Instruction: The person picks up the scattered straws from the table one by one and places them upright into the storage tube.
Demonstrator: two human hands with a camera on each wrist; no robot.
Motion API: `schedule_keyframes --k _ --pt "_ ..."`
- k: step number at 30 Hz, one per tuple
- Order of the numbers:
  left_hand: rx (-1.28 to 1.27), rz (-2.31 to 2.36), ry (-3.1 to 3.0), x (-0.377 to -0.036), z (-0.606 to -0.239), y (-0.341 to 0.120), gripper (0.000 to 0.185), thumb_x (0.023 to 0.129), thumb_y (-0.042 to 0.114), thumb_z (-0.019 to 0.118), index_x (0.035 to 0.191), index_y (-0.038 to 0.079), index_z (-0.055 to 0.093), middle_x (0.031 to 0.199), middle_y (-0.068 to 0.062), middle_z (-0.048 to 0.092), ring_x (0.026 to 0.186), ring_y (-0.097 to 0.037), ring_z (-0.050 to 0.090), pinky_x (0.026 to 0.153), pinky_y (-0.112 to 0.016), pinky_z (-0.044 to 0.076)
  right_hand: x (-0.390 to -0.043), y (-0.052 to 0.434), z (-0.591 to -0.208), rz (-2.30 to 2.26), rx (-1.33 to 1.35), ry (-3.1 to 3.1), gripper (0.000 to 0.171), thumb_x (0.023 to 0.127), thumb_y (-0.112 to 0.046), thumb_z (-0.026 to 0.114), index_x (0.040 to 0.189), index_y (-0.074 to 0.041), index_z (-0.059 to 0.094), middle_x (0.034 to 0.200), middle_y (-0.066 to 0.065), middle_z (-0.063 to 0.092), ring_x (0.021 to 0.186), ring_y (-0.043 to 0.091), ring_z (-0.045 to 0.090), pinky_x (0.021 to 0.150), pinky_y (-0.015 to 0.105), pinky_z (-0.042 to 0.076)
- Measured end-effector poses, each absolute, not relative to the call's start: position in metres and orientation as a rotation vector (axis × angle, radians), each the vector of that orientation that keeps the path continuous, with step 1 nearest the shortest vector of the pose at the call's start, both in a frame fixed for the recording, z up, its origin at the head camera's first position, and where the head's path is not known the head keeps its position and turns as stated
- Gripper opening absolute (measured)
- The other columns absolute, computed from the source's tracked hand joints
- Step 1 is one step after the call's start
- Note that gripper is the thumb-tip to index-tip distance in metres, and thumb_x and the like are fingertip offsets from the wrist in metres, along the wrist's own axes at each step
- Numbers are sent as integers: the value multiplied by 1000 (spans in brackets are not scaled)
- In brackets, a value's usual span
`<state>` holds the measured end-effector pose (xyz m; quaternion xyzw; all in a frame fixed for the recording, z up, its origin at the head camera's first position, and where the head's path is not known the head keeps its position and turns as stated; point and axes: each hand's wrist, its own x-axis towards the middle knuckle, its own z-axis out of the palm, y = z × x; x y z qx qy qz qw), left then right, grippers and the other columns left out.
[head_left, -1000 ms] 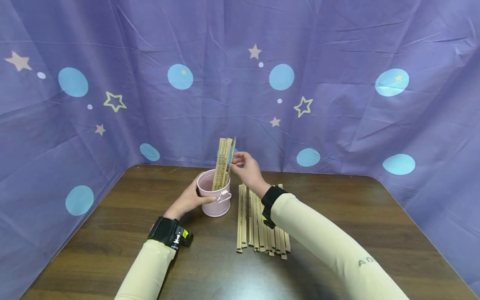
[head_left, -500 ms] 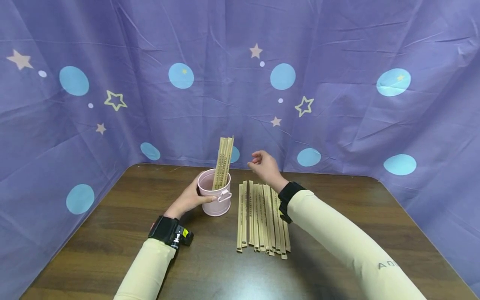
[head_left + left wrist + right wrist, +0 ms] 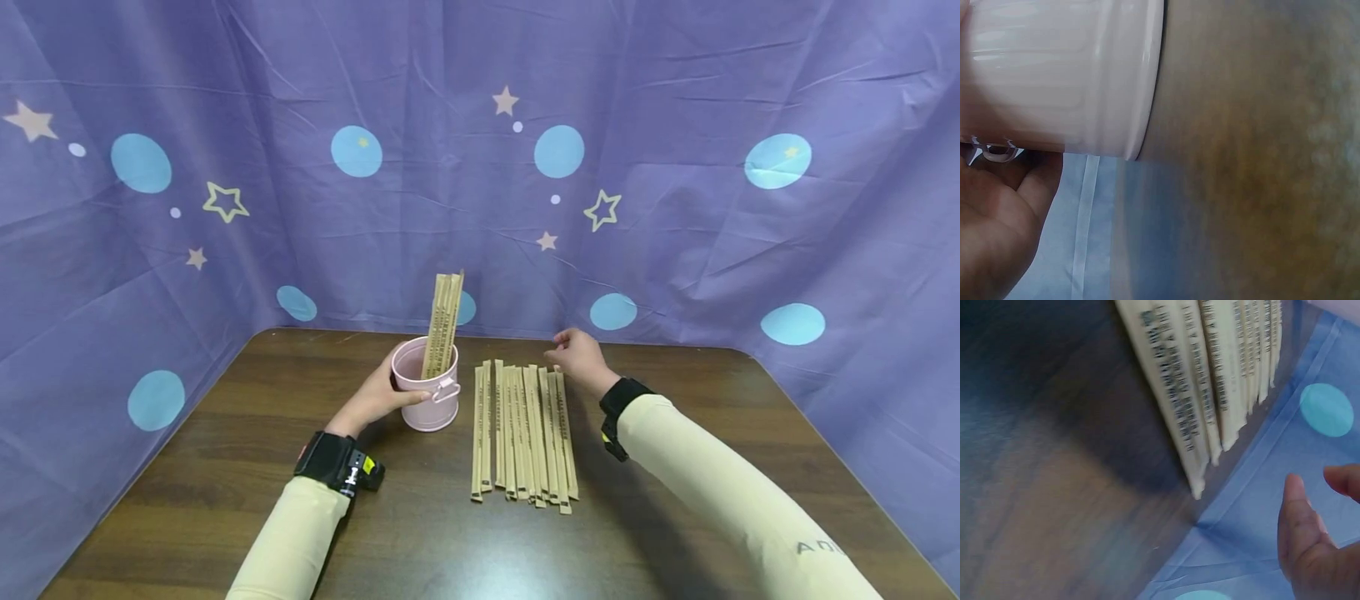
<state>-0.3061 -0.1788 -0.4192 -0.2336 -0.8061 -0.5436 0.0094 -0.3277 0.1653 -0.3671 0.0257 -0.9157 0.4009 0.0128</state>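
My left hand (image 3: 375, 398) grips a small pale pink metal bucket (image 3: 429, 414), thumb across its front below the rim. In the left wrist view the ribbed bucket wall (image 3: 1041, 75) fills the upper left, with part of the hand (image 3: 997, 219) under it. Several slim sticks in printed brown paper wrappers (image 3: 442, 321) stand in the bucket, leaning right. More wrapped sticks (image 3: 521, 433) lie side by side on the table. My right hand (image 3: 583, 360) hovers at the far end of this row, holding nothing. The right wrist view shows its thumb and finger (image 3: 1300, 525) apart, beside the wrapper ends (image 3: 1197, 481).
The dark wooden table (image 3: 675, 417) runs back to a purple curtain (image 3: 465, 192) with stars and blue dots, hanging along the far edge and both sides. A small handle (image 3: 447, 389) juts from the bucket's right side.
My right hand has let go of a wrapped stick at the bucket, then moved right and down to the far end of the row. My left hand has stayed on the bucket.
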Motion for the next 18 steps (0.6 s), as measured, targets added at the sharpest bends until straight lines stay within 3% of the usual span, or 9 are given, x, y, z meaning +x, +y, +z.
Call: schedule_keyframes --k 6,10,14,18 --pt "-720 -1707 -2524 -305 -418 -179 91 81 2 83 157 6 33 152 -24 50 139 -42 49 120 -54 35 -326 179 -386 1246 18 -2957 33 90 -5 65 116 15 61 95 15 63 67 11 66 69 30 64" --pt "-734 -1723 -2517 -305 -419 -179 91 81 2 82 157 6 32 152 -24 49 139 -42 49 120 -55 36 -324 183 -395 1249 -26 -3019 8 84 -1 65 80 3 60 69 4 58 54 8 59 59 26 62" --pt "-749 -1742 -2506 -305 -420 -179 91 82 2 82 158 7 32 152 -24 49 138 -42 50 119 -55 37 -321 183 -401 1246 -98 -3075 33 83 1 65 60 -13 45 54 -3 46 48 7 52 54 25 60" --pt "-758 -1744 -2500 -305 -420 -179 91 82 3 83 158 8 32 152 -23 50 138 -41 50 118 -55 37 -318 182 -406 1188 -154 -3124 34 82 1 67 59 -13 47 56 -3 48 47 7 53 52 25 59"
